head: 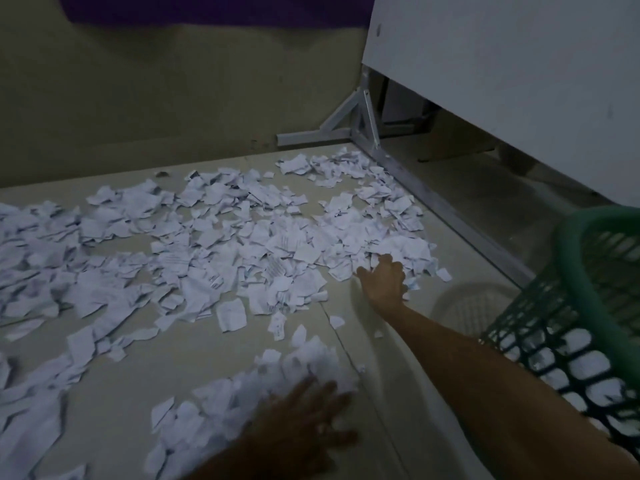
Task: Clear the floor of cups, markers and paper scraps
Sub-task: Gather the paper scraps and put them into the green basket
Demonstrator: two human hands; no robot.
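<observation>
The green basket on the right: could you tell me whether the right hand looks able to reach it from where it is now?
Probably yes. The right hand rests on the paper scraps out front, and the green basket sits right beside that forearm, with only bare floor between them. Nothing appears to block a swing back toward its rim.

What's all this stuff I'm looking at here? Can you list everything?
paper scraps: too many to count, white, strewn over the floor
floor: one, grey-beige, under the scraps
basket: one, green mesh, right edge, holding scraps
metal frame: one, silver, by the wall
white panel: one, upper right
wall: beige, behind
right hand: reaching into the far scraps
left hand: blurred, flat on the near scraps
</observation>
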